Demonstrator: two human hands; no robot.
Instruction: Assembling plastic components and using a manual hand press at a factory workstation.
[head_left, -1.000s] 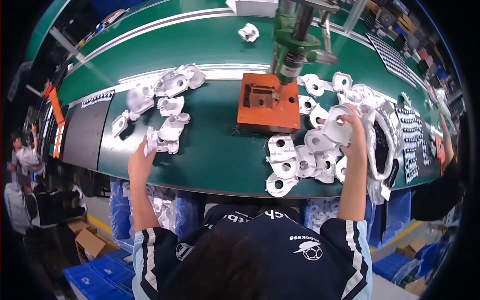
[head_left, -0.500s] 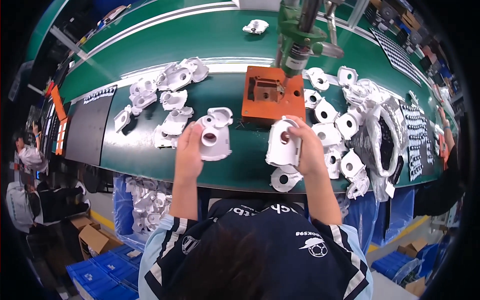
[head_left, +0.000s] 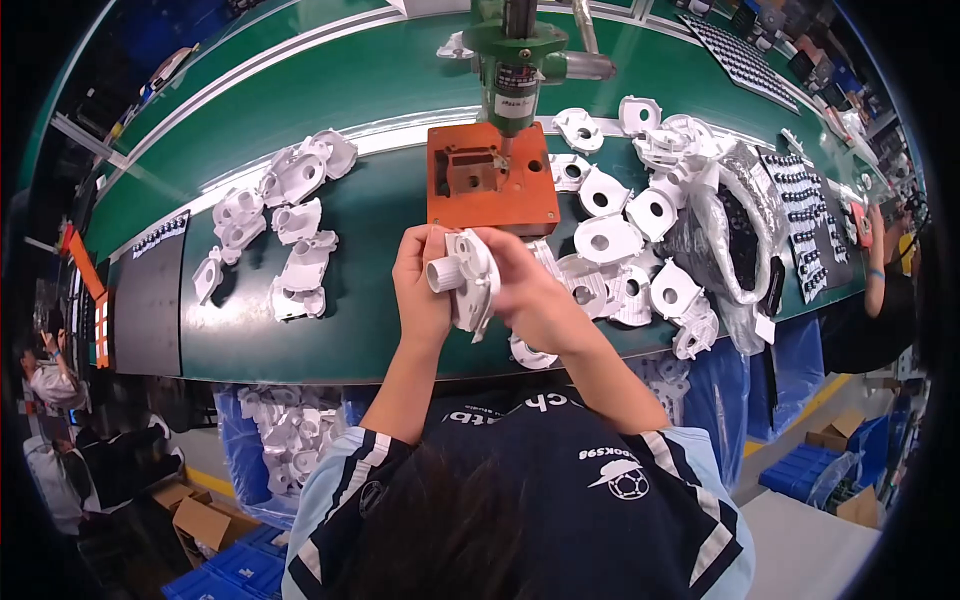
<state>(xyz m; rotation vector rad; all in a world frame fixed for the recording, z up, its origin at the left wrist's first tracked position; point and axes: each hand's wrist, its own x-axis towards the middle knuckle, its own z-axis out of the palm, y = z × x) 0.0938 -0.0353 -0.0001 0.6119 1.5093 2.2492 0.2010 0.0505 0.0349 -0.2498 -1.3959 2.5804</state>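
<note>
In front of the orange fixture block, I hold a white plastic housing (head_left: pixel 474 290) tilted nearly edge-on, its ribbed round spout jutting left. My left hand (head_left: pixel 424 285) is closed on its left side, thumb by the spout. My right hand (head_left: pixel 540 305), a little blurred, grips the right side. The two housing pieces are now against each other or very close; whether they are joined cannot be seen. The orange fixture block (head_left: pixel 530 205) has a dark recess, and a green press (head_left: pixel 515 50) stands over it with its tip pointing down.
More white housings (head_left: pixel 610 240) lie on the green table to the right, beside a clear plastic bag (head_left: pixel 740 240). Another group (head_left: pixel 300 175) sits at left. A blue-lined bin (head_left: pixel 240 430) of white parts stands below the front edge. Another person's arm (head_left: pixel 876 270) shows far right.
My hands, formerly apart with one white housing piece each, have come together in front of the fixture. The pieces have been turned on edge. The whole view has shifted.
</note>
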